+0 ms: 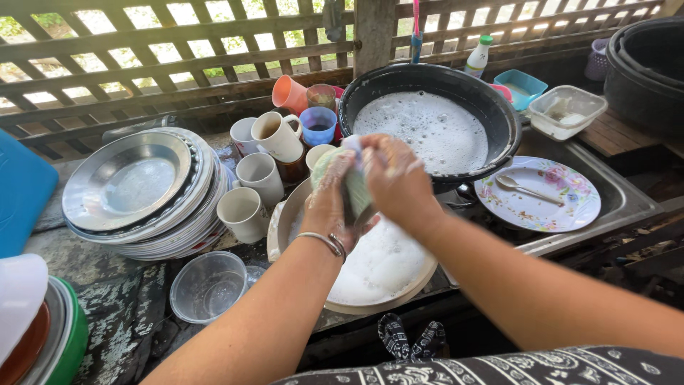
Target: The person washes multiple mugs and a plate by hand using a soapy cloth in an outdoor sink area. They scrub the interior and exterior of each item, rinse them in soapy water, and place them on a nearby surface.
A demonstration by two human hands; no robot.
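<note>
My left hand (329, 203), soapy and with bracelets at the wrist, grips a dark utensil (349, 207) above a round basin of foamy water (377, 267). My right hand (399, 178) presses a pale green sponge (340, 171) against that utensil. Both hands are covered in suds and touch each other over the basin. What kind of utensil it is stays hidden by the fingers.
A large black pan of foam (434, 121) stands behind the hands. Several white mugs (256, 178) and coloured cups (317, 125) sit left of it, beside a stack of metal plates (139, 189). A floral plate with a spoon (538, 192) lies in the sink at right. A clear plastic bowl (208, 285) sits near left.
</note>
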